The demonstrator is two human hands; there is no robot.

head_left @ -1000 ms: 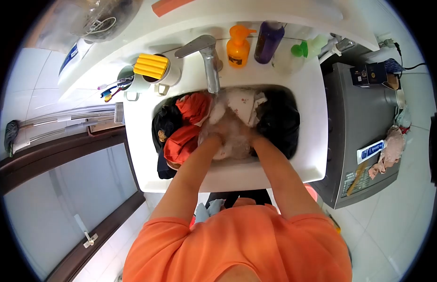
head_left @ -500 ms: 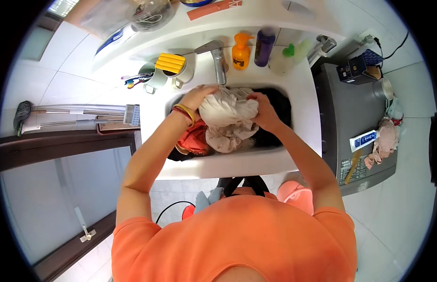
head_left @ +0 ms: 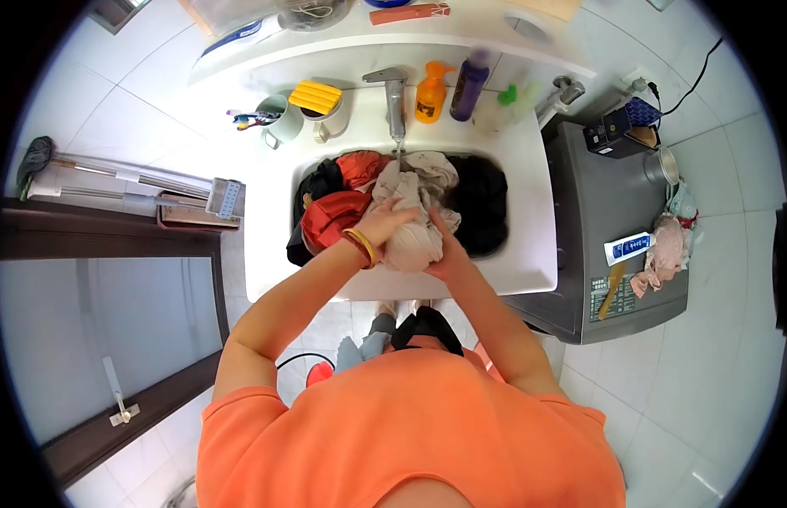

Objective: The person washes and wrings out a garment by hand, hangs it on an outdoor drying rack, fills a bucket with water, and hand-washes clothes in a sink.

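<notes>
A wet off-white cloth (head_left: 414, 244) is bunched between my hands over the front of the white sink (head_left: 529, 267). My left hand (head_left: 385, 223) lies on its left side with fingers spread over the fabric. My right hand (head_left: 448, 247) cups the cloth from the right, its fingers partly hidden. Behind, a patterned pale cloth (head_left: 431, 172) lies in the basin under the faucet (head_left: 395, 102). Red cloth (head_left: 334, 216) and black cloth fill the left side, and another black cloth (head_left: 480, 203) the right.
Along the sink's back stand two mugs, one with toothbrushes (head_left: 281, 123), one under a yellow sponge (head_left: 315, 96), an orange pump bottle (head_left: 430, 93) and a purple bottle (head_left: 469, 86). A grey appliance (head_left: 579, 203) on the right holds a toothpaste tube (head_left: 629, 247).
Both hands came up out of the basin water with the pale cloth, then moved toward the sink's front edge. The cloth is now more bunched, with the patterned cloth behind it.
</notes>
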